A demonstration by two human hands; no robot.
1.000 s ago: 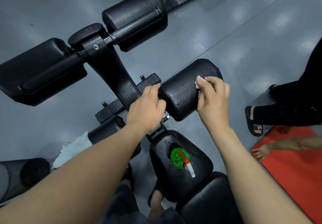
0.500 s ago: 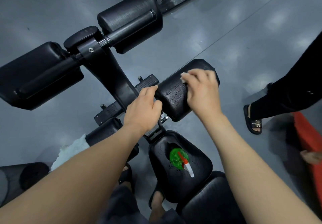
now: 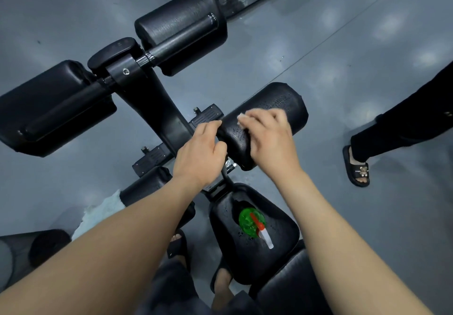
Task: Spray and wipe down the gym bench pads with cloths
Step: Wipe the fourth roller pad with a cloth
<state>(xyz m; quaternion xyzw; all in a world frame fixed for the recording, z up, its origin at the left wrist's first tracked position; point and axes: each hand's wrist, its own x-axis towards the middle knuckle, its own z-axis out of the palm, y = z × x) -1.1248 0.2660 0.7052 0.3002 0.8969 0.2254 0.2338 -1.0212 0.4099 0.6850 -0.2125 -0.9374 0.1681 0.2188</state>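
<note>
— Black pad (image 3: 282, 103) is wet; left hand (image 3: 198, 153) clamps its end, right hand (image 3: 269, 140) bunches the cloth (image 3: 241, 118) on top.
— Slick vinyl: the small cloth could slip free.

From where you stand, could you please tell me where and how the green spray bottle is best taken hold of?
Take it just under the red and white spray head, reaching down from above. The green spray bottle stands upright on the seat pad, nozzle pointing toward you and rightward, so closing in from behind the nozzle should probably put fingers on the trigger.
</note>
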